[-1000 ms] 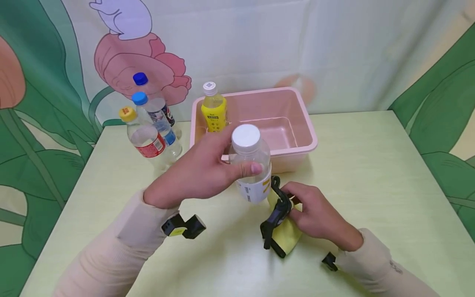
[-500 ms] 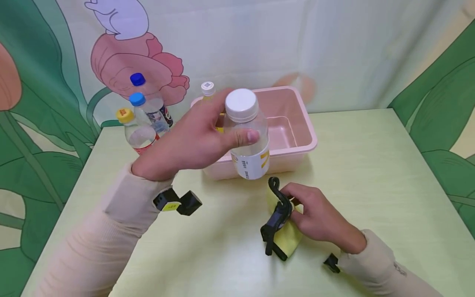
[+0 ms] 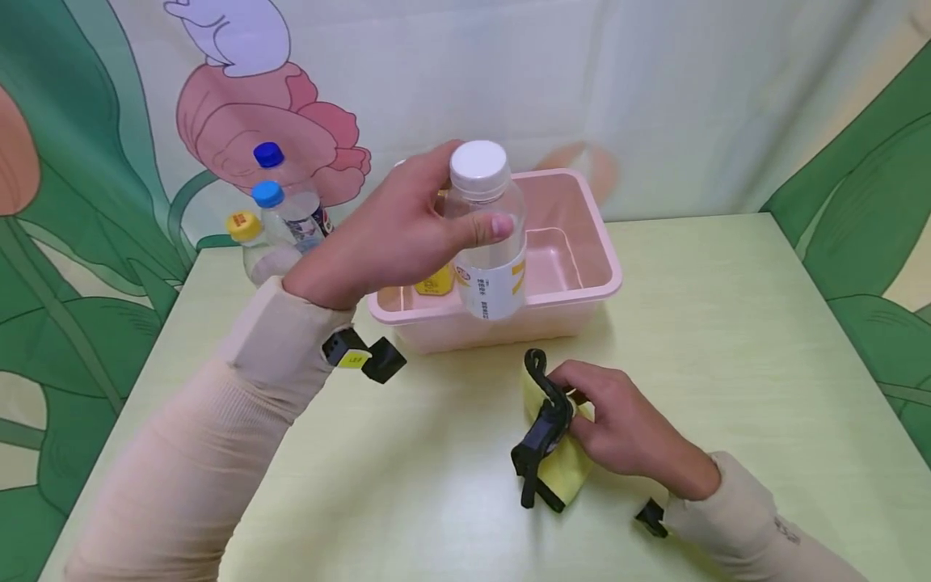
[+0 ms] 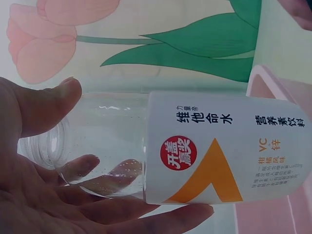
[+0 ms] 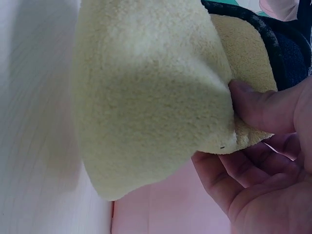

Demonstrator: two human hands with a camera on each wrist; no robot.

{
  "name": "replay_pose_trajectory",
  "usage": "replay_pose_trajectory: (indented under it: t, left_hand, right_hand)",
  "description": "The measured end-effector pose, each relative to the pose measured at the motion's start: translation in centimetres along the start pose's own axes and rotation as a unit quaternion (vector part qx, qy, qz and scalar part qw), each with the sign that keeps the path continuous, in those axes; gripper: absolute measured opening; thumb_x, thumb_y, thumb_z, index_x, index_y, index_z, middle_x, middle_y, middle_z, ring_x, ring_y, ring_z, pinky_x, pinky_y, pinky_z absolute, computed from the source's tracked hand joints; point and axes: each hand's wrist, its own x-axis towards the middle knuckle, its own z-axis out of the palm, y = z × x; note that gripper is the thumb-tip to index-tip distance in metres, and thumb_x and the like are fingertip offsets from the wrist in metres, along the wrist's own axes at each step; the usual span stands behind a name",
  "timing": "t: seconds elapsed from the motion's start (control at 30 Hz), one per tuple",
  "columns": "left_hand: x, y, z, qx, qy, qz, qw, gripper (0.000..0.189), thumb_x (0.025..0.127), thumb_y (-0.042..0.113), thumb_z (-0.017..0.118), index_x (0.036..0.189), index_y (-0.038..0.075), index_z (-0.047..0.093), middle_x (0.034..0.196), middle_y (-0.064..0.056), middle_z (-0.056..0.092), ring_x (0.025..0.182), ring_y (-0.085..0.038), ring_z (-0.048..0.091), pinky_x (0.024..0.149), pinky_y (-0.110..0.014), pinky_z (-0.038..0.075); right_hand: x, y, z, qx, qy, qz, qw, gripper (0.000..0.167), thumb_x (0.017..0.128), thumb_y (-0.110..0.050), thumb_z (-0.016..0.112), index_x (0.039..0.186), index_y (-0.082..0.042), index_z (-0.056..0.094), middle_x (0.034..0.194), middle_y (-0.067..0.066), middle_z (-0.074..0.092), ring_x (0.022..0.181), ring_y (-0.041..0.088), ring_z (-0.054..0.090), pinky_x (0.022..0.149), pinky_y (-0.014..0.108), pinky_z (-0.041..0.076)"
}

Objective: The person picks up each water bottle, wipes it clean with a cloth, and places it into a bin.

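Note:
My left hand (image 3: 396, 230) grips a clear plastic bottle (image 3: 489, 283) with a white cap and a white and orange label. It holds the bottle upright, over the front rim of a pink plastic bin (image 3: 570, 293). The left wrist view shows the thumb and fingers around the upper part of the bottle (image 4: 214, 151), below the neck. My right hand (image 3: 618, 424) pinches a folded yellow cloth (image 3: 570, 467) with black edging, near the table in front of the bin. In the right wrist view, thumb and fingers hold the edge of the fuzzy cloth (image 5: 151, 87).
Inside the bin is a yellow-labelled bottle (image 3: 436, 281), mostly hidden behind my left hand. At the left back stand a yellow-capped bottle (image 3: 263, 257), a light-blue-capped bottle (image 3: 291, 226) and a dark-blue-capped bottle (image 3: 271, 155). A printed curtain (image 3: 473, 73) hangs behind the table (image 3: 727, 339).
My left hand has raised the clear bottle and carried it away from me, from in front of the bin to its front rim. The right hand and cloth have hardly moved.

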Motion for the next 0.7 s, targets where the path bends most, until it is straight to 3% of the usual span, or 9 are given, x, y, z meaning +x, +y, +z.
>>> replay_pose_trajectory:
  t: [0.17,0.47,0.7]
  left_hand:
    - [0.7,-0.5,0.0,-0.007,0.001,-0.014,0.9999,0.057,0.1,0.023,0.071,0.15,0.009,0.046,0.145,-0.01,0.06,0.137,-0.035,0.059,0.112,-0.063,0.048]
    - [2.3,-1.5,-0.2,-0.001,0.02,-0.011,0.9997,0.052,0.1,0.024,0.071,0.143,0.006,0.049,0.14,-0.011,0.062,0.133,-0.03,0.06,0.115,-0.055,0.048]
    - [3.8,-2.7,0.0,0.002,0.017,-0.029,0.9994,0.056,0.102,0.027,0.068,0.149,0.008,0.046,0.145,-0.012,0.059,0.134,-0.031,0.059,0.116,-0.056,0.048]
  right_hand:
    - [-0.1,-0.1,0.0,0.003,0.0,-0.002,1.0,0.042,0.074,0.019,0.066,0.099,-0.015,0.066,0.095,-0.007,0.072,0.091,0.005,0.065,0.077,0.03,0.062]
    - [0.1,-0.1,0.1,0.005,-0.002,-0.001,1.0,0.044,0.073,0.02,0.065,0.1,-0.015,0.066,0.096,-0.007,0.071,0.092,0.005,0.065,0.078,0.03,0.063]
    - [0.1,-0.1,0.2,0.006,0.001,-0.006,1.0,0.044,0.073,0.02,0.065,0.099,-0.015,0.066,0.096,-0.008,0.071,0.091,0.005,0.065,0.077,0.029,0.062]
